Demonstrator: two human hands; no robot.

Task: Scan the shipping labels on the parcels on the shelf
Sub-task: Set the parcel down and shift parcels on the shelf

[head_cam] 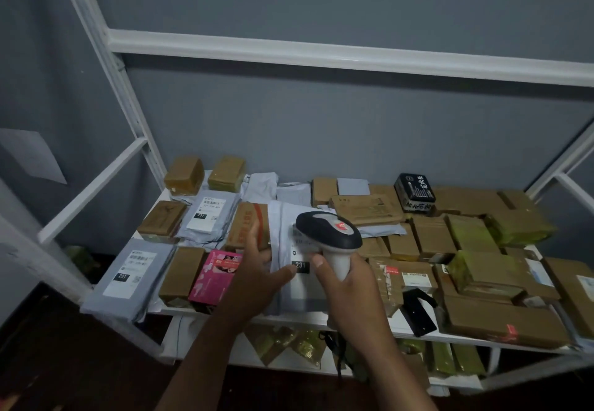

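Note:
A white metal shelf (321,320) carries many parcels. My right hand (350,285) grips the handle of a grey and black barcode scanner (328,230), its head held over a grey mailer bag (299,295). That bag's white shipping label (300,266) shows "231". My left hand (257,269) holds the bag's left edge, thumb on the label near the number. Two more grey bags with labels lie at the left, one at the front (125,278) and one further back (209,214).
Brown cardboard boxes (501,320) crowd the shelf's right half. A pink box (215,277) and a black box (414,192) stand among them. A black object (418,314) lies at the front edge. A lower shelf (289,346) holds green-yellow packets. The white frame's upper rail (321,50) crosses overhead.

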